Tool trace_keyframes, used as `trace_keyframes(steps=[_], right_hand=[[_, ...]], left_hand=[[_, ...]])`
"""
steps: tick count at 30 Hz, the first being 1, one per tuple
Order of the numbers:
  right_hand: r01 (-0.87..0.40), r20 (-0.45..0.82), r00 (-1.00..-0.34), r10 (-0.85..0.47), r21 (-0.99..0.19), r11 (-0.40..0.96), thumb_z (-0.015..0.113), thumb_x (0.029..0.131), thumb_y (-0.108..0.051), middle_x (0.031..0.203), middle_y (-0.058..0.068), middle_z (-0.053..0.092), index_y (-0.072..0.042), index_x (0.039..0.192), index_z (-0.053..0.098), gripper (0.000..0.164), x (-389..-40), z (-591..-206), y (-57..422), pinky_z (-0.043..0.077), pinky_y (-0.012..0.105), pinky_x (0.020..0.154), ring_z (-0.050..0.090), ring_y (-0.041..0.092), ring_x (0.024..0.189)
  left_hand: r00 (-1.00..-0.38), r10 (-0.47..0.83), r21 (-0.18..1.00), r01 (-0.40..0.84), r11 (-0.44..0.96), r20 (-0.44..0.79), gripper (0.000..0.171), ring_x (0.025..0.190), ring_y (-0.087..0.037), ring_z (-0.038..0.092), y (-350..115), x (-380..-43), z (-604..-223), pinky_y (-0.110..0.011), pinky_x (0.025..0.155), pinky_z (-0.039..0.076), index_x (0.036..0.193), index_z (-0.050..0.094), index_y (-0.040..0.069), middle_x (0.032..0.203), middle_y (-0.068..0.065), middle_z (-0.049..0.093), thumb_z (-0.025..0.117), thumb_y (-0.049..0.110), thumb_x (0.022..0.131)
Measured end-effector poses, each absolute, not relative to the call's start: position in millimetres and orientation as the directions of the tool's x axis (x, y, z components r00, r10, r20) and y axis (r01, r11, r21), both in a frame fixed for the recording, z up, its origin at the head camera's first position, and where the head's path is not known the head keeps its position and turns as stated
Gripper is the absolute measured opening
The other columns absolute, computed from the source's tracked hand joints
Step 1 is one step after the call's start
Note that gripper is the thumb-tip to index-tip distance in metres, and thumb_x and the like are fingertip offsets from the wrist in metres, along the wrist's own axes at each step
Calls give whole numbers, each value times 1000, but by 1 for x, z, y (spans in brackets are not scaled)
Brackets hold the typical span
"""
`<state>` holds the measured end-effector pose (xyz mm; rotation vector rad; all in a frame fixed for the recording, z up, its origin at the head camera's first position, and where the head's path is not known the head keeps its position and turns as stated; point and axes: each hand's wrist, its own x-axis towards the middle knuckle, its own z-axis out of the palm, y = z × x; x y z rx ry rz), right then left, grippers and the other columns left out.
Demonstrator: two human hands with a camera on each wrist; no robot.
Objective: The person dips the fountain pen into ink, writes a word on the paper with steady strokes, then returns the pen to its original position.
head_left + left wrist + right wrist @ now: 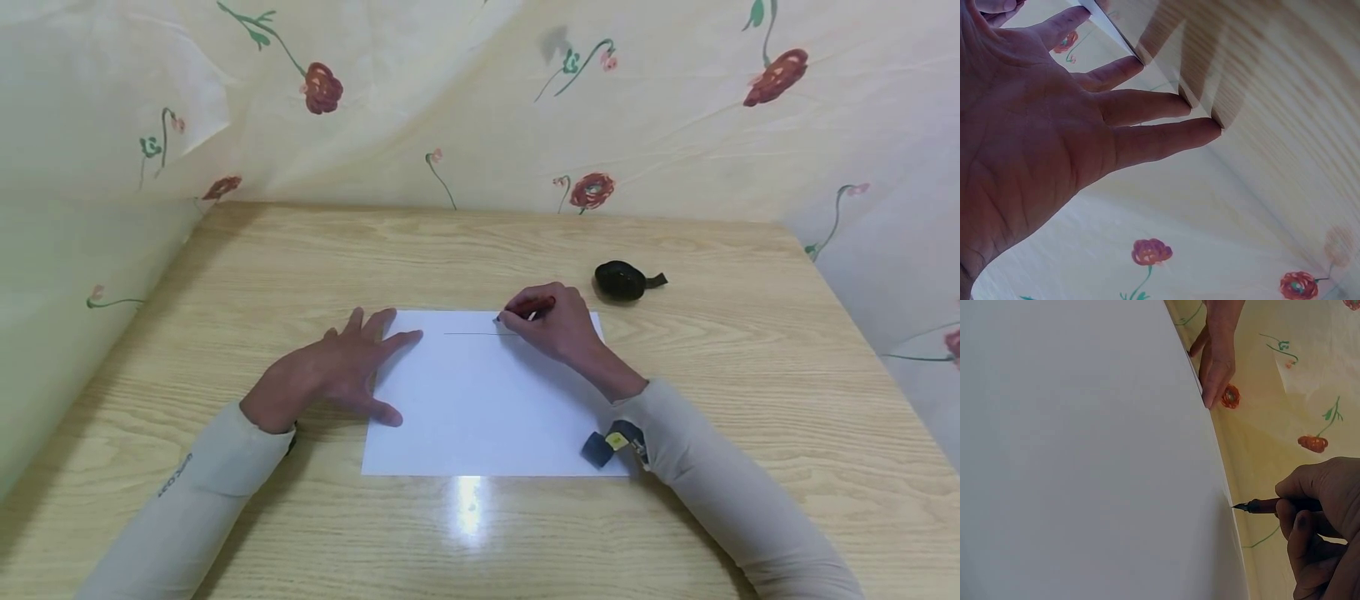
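A white sheet of paper (480, 408) lies on the wooden table, with one thin dark straight line (472, 334) near its top edge. My right hand (558, 333) pinches a dark red pen (1266, 505) between thumb and fingers. The pen's pointed dark nib is over the paper just above the line; whether it touches cannot be told. My left hand (330, 367) has its fingers spread at the sheet's left edge. Its thumb and index finger reach over the paper, while in the left wrist view other fingertips (1213, 125) rest on the wood.
Beyond the sheet's upper right corner sits a black rounded object (620, 282) with a short tab. A dark blue block with a yellow part (607, 446) is by the right cuff, over the paper. Flowered cloth (487, 108) hangs behind and beside the wooden table (375, 258).
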<state>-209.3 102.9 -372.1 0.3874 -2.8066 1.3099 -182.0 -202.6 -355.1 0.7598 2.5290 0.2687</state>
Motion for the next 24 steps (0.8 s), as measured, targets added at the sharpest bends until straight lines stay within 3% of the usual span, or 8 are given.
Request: trace_keyframes(steps=[24], right_hand=[[-216,102,-972,-214,-756,618,76,88,-18,86,2,75,-11,93,79,10,-202,-370,104,51,31,68,68,17,76]], left_hand=[[-726,562,317,467,826,-396,112,143,-60,2,-203,-180,-353,-77,104,18,160,23,20,163,-25,5,83,58,73]])
